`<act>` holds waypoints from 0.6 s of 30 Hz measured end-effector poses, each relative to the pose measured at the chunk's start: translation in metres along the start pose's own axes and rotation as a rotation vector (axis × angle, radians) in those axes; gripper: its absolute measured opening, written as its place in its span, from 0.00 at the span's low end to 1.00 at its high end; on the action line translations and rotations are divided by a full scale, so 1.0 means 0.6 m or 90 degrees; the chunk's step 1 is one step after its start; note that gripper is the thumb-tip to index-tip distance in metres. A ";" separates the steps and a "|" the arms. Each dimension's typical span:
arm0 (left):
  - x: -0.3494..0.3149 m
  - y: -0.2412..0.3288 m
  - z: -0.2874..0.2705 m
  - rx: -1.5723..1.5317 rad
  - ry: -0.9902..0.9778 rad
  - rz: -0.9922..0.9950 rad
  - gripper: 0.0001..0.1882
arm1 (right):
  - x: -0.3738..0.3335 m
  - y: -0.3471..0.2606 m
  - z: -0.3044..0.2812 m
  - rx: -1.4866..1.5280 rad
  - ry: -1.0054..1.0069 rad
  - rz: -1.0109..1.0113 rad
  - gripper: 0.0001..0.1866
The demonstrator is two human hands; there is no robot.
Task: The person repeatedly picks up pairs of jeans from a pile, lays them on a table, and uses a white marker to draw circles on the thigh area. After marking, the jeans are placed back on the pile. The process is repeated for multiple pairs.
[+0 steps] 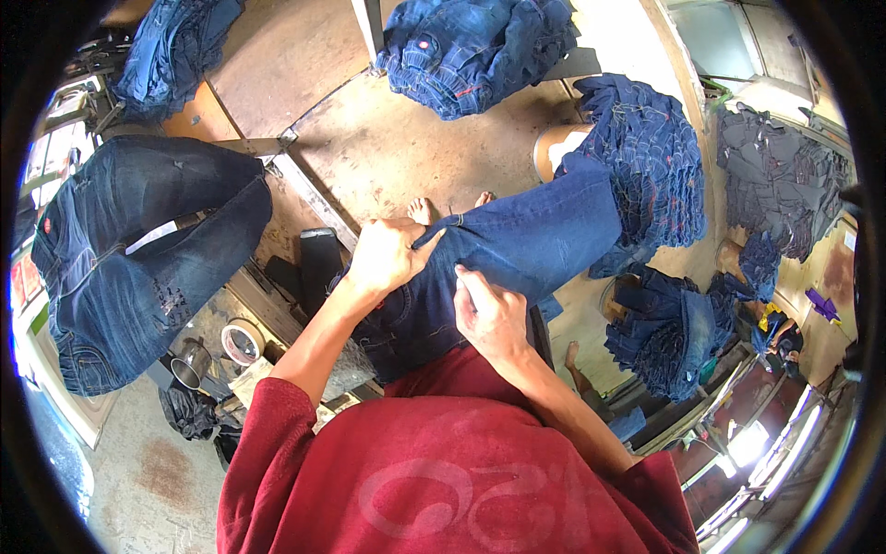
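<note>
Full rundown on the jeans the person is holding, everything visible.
The pair of jeans is dark blue denim with lighter contrast stitching along its seams. It is stretched out in front of the person, one leg running up and to the right toward a tall stack of folded jeans. The left hand pinches the fabric at an upper edge; the right hand presses on it lower down. Its lower part lies against the person's red shirt.

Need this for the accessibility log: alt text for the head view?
Both hands, left hand and right hand, grip blue jeans in front of a red shirt. More jeans lie at left; stacked denim piles stand at right.
</note>
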State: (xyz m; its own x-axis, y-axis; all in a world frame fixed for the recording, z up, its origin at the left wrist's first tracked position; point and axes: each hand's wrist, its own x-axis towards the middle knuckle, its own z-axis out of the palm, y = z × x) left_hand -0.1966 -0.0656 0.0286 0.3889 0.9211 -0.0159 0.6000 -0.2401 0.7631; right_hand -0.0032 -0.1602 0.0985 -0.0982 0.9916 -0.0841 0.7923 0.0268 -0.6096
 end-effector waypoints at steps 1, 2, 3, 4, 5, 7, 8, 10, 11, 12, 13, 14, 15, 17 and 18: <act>0.000 0.000 0.000 0.000 0.002 -0.006 0.21 | 0.000 0.000 0.000 -0.017 -0.011 -0.004 0.10; 0.000 -0.001 0.001 0.001 0.003 -0.011 0.21 | 0.000 0.000 0.000 -0.031 -0.043 0.000 0.10; 0.000 -0.001 0.001 0.011 0.000 -0.014 0.21 | 0.001 -0.001 -0.001 -0.031 -0.038 0.002 0.10; 0.000 -0.002 0.002 0.011 0.001 -0.016 0.22 | 0.001 -0.001 -0.002 -0.030 -0.053 0.011 0.11; 0.000 -0.002 0.003 0.011 0.002 -0.018 0.22 | 0.002 -0.002 -0.004 -0.016 -0.024 -0.009 0.11; 0.000 -0.003 0.005 0.012 0.009 -0.009 0.22 | 0.004 -0.003 -0.005 0.021 -0.027 0.021 0.11; 0.000 -0.003 0.006 0.012 0.012 -0.003 0.23 | 0.005 -0.004 -0.005 0.038 -0.026 0.049 0.11; -0.001 -0.002 0.006 0.011 0.004 -0.013 0.23 | 0.007 -0.005 -0.006 -0.014 -0.026 0.005 0.11; -0.002 -0.002 0.006 0.011 -0.002 -0.022 0.23 | 0.007 -0.005 -0.005 -0.037 -0.047 -0.004 0.11; -0.002 -0.002 0.005 0.015 -0.002 -0.028 0.22 | 0.007 -0.006 -0.006 -0.032 -0.042 0.006 0.11; -0.003 -0.002 0.004 0.010 -0.015 -0.029 0.19 | 0.008 -0.006 -0.005 -0.023 -0.047 0.014 0.11; -0.003 -0.003 0.004 0.013 -0.020 -0.025 0.19 | 0.008 -0.006 -0.005 0.001 -0.010 -0.010 0.11; -0.003 -0.003 0.003 0.015 -0.026 -0.020 0.19 | 0.008 -0.005 -0.005 -0.008 -0.034 0.016 0.10; -0.002 -0.004 0.003 0.014 -0.016 -0.015 0.20 | 0.009 -0.005 -0.006 -0.006 -0.030 0.039 0.09; -0.001 -0.003 0.002 0.012 -0.003 -0.017 0.21 | 0.009 -0.005 -0.007 -0.011 -0.019 0.008 0.09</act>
State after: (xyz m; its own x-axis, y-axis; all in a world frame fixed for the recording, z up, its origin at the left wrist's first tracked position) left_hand -0.1970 -0.0664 0.0263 0.3758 0.9259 -0.0386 0.6235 -0.2218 0.7497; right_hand -0.0037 -0.1542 0.1029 -0.1057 0.9877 -0.1150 0.8040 0.0168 -0.5944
